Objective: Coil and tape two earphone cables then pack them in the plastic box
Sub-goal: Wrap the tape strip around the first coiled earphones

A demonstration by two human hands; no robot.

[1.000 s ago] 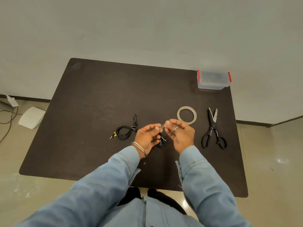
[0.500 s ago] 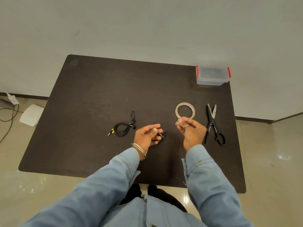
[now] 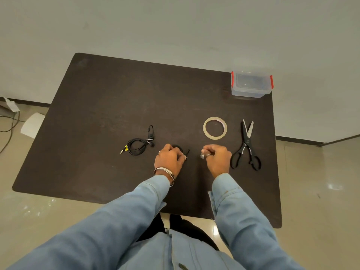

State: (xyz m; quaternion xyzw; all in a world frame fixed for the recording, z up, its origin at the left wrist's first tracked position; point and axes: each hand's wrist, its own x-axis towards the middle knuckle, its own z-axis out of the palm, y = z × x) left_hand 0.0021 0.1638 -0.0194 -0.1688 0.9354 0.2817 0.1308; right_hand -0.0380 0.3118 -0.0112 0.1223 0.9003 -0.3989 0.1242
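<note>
Dark-brown desk [image 3: 97,106] carries all items; it stands on a pale tiled floor [image 3: 311,191] against a light wall.

Left zone: one coiled black earphone cable [image 3: 137,146] lies flat on the desk, its plug pointing left and its earbuds lying at the right of the coil. It is near the left hand but apart from it.

Centre-left: the left hand [image 3: 169,158], knuckles up, has its fingers curled down onto the second earphone cable [image 3: 183,151], of which only a dark loop and a short end show past the fingers. This cable is at desk level under the hand. Metal bangles [image 3: 164,172] sit on the wrist above a light-blue sleeve [image 3: 124,215].

Centre-right: the right hand [image 3: 217,157] is closed, its fingers pinching a small clear piece of tape [image 3: 202,155]. It is apart from the left hand.

Beyond the right hand, the tape roll [image 3: 204,126] lies flat on the desk.

Right zone: black-handled scissors [image 3: 246,145] lie with blades slightly parted, pointing away from the person.

Far right corner: the clear plastic box [image 3: 251,92], with red clips, stands with its lid on.
</note>
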